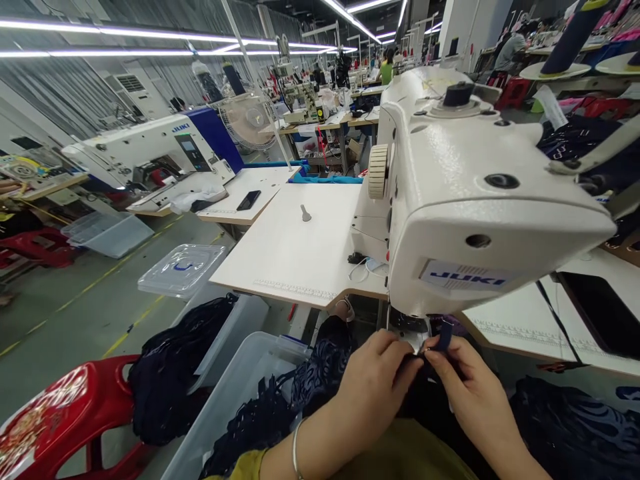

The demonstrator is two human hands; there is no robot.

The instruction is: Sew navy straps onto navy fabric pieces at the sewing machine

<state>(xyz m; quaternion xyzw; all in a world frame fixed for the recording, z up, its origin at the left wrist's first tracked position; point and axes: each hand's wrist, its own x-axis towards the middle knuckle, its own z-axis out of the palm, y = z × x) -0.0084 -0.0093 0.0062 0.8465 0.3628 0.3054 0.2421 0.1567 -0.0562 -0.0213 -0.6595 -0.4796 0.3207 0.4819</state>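
A white sewing machine [450, 160] fills the right half of the head view, its needle end just above my hands. My right hand [463, 373] is closed in a pinch on a dark navy fabric strap [444, 335], whose end sticks up past the fingertips. Close beside it, my left hand [377, 373] is closed too, thumb against fingers, at the machine's metal plate. What the left fingertips hold is hidden behind them. Both hands nearly touch below the needle area.
At the left, a clear plastic bin [235, 373] holds dark navy lace pieces [320, 363], near a red stool [75, 407]. A phone [603, 310] lies on the right tabletop. On the white table [295, 253] is a small grey metal piece [305, 213]. Another sewing machine [150, 160] stands behind.
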